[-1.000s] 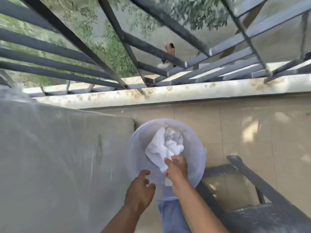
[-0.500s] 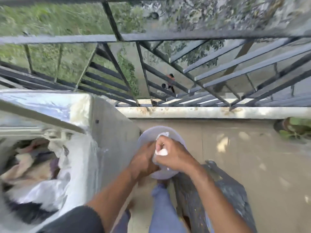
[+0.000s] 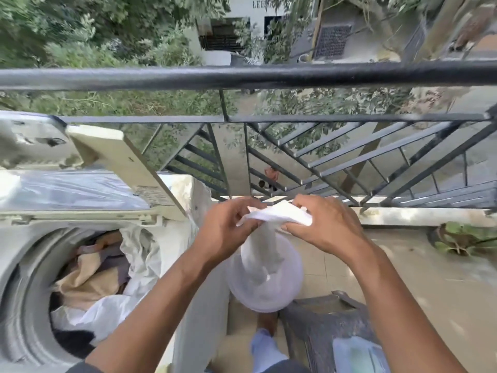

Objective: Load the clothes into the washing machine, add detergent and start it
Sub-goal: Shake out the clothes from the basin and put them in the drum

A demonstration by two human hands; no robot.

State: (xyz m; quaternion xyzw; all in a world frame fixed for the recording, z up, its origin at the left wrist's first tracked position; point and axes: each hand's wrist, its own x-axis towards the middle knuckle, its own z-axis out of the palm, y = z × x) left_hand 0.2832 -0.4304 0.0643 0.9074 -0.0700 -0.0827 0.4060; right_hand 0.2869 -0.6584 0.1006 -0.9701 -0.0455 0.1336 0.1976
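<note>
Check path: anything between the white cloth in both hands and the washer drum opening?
Nothing visible blocks it. Left hand and right hand hold the white cloth above the basin. The drum opening, lower left, is uncovered with its lid raised.

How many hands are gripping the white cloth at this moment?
2. The left hand pinches the white cloth at its left end; the right hand grips its right end. The rest hangs down over the basin below.

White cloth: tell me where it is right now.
Head view, centre: the white cloth is pinched between left hand and right hand, hanging over the bucket, right of the washing machine.
</note>
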